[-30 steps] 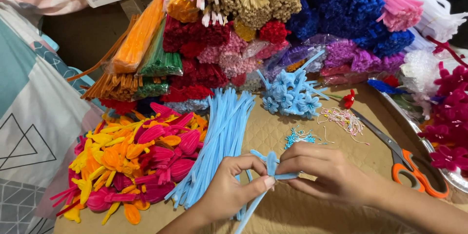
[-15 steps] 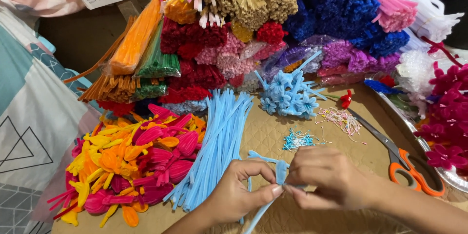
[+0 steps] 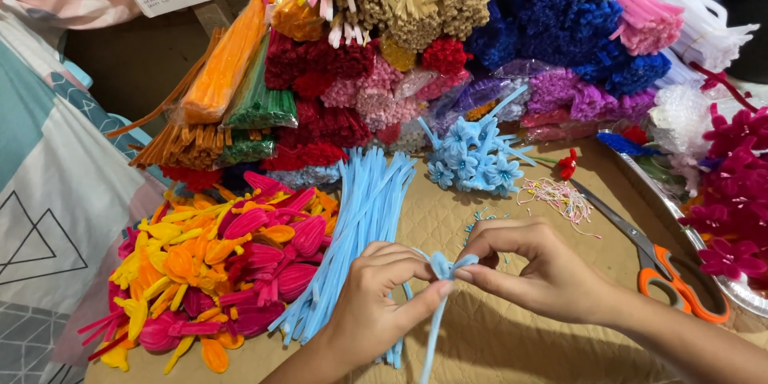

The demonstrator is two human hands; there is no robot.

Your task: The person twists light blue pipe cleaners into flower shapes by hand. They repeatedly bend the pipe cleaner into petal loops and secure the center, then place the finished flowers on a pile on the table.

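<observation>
My left hand [image 3: 378,298] and my right hand [image 3: 536,270] pinch the same light blue pipe cleaner [image 3: 445,267] between their fingertips, low in the middle of the view. Its top is bent into small loops; its long stem hangs down between my wrists. To the left lies a loose bundle of straight light blue pipe cleaners [image 3: 362,228], close to my left hand. Farther back rests a cluster of finished light blue pipe-cleaner flowers [image 3: 472,156].
Orange-handled scissors [image 3: 656,264] lie to the right of my right hand on the tan quilted surface [image 3: 432,208]. Pink, yellow and orange petal shapes [image 3: 216,264] are heaped at the left. Stacked pipe-cleaner bundles [image 3: 416,40] fill the back. Magenta flowers [image 3: 736,192] sit on a metal tray at the right.
Both hands have drawn closer together and risen slightly. The blue pipe cleaner's top is now folded into tighter loops between the fingertips.
</observation>
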